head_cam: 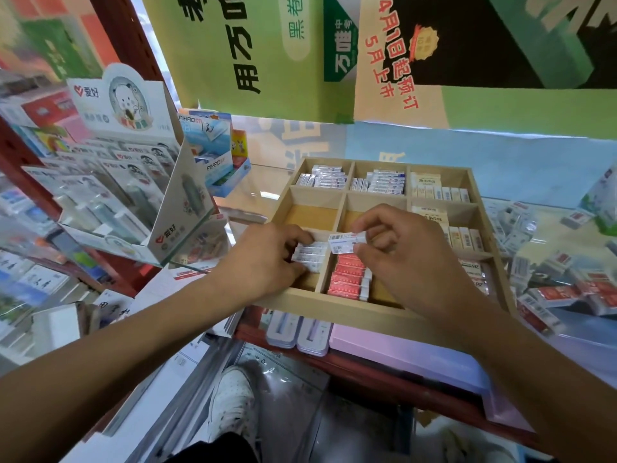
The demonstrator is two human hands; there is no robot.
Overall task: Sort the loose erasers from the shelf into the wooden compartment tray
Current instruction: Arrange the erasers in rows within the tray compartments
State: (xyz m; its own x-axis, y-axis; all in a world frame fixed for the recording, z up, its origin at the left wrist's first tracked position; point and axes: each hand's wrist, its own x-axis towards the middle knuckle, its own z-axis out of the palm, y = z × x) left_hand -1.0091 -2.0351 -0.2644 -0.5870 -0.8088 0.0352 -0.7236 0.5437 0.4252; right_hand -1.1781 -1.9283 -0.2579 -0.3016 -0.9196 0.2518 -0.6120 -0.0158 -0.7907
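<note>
Two hands over wooden tray (pixel 350 310) on shelf edge, head view. We note left hand (pixel 267 259) in near-left compartment, fingers curled round small stack of white erasers (pixel 310 253). Right hand (pixel 400 248) pinches single white eraser (pixel 344 242) between thumb and fingertips, held above divider between near-left and near-middle compartments. Red erasers (pixel 349 277) fill near-middle compartment in row. We record loose erasers (pixel 547 262) heaped on shelf right of tray. Display box (pixel 140 168) stands left.
</note>
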